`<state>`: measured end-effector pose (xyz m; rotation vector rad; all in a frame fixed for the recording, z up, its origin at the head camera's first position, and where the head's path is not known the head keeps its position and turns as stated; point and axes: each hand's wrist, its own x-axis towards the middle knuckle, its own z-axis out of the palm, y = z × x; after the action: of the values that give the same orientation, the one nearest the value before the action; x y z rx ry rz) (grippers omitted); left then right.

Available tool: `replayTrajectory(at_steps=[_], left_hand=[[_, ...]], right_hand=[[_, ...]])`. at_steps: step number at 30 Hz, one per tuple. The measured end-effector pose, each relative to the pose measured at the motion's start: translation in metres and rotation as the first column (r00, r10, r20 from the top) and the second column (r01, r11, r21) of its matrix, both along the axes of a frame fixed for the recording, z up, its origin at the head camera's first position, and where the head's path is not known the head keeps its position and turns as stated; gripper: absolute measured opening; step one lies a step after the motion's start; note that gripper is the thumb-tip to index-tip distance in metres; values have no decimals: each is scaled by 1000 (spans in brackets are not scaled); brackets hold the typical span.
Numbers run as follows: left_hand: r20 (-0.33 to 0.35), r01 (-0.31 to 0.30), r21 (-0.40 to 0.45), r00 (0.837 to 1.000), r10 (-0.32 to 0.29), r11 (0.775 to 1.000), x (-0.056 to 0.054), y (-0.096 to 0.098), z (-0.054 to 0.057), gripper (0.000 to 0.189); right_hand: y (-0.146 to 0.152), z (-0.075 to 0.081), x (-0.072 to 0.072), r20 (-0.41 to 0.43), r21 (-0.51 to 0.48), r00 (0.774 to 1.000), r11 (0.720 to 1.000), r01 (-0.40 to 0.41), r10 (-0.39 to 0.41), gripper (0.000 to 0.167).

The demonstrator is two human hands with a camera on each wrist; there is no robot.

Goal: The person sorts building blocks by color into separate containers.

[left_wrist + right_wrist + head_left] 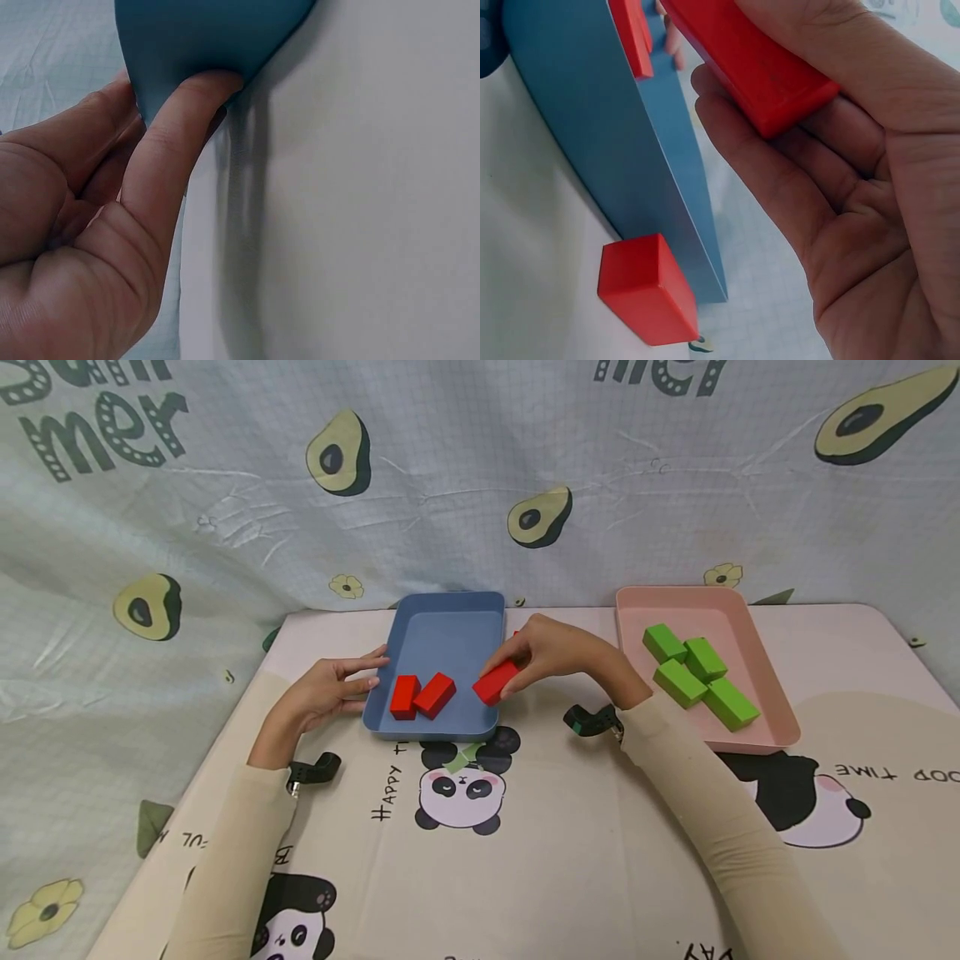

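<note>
A blue tray [450,627] lies on the table with two red blocks, one [404,697] beside the other [435,695], near its front. My left hand [322,692] grips the tray's left edge; in the left wrist view the thumb [161,150] presses its outer wall. My right hand [551,652] pinches another red block [495,683] between thumb and fingers, above the tray's right edge. A further red block [649,289] stands outside the tray beside its wall, mostly hidden by my right hand in the head view.
To the right is a pink tray [772,693] with several green blocks [678,682], partly behind my right forearm. The tablecloth [465,893] has printed pandas. An avocado-print curtain [435,543] hangs behind the table.
</note>
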<state>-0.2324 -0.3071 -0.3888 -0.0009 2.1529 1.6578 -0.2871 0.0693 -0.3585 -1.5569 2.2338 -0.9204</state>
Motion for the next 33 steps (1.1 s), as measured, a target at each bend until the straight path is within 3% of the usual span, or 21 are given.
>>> replayTrajectory(at_steps=[18,33], left_hand=[[-2,4,0,1000,-4,1000,-1,0,-2,55],[6,-1,-5,1000,1,1000,-1,0,0,55]], right_hand=[[-19,-2,0,24,-22,994,994,-104,105,35],[-30,1,-6,-56,11,996,998,-63,64,35]])
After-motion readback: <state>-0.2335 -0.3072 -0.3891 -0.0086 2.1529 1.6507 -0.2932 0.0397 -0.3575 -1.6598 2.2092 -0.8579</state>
